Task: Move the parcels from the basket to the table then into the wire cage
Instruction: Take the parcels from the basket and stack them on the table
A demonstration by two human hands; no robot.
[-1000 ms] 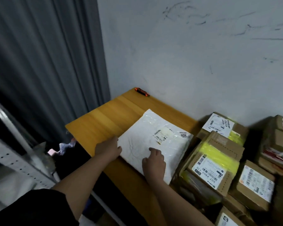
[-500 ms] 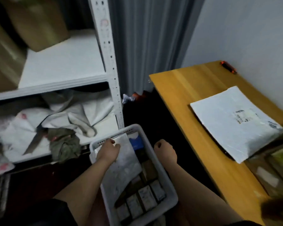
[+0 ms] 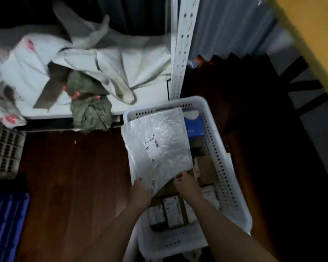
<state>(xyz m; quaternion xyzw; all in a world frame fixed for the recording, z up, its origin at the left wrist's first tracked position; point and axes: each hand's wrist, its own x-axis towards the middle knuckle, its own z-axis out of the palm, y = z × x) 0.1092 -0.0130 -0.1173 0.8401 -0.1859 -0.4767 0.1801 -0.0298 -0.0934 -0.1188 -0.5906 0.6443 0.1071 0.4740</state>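
A white perforated plastic basket [image 3: 218,148] stands on the dark wooden floor below me. A flat white plastic mailer parcel [image 3: 159,144] with a printed label lies tilted over the basket's left part. My left hand [image 3: 140,191] holds its near left corner. My right hand [image 3: 186,184] pinches its near right edge. Under the mailer lie several small labelled boxes [image 3: 170,210] and a blue box [image 3: 193,125]. The wooden table [image 3: 311,35] shows only as an edge at the upper right.
A white metal shelf post [image 3: 182,48] rises behind the basket, with crumpled white bags [image 3: 102,63] and a green bundle [image 3: 91,108] on the low shelf. A grey crate [image 3: 4,150] and a blue one [image 3: 6,224] sit at the left. A grey curtain [image 3: 231,25] hangs behind.
My view has swung from the table, where the first mailer was left, down to the basket. Both hands moved to the near end of a second white mailer and took hold of it.
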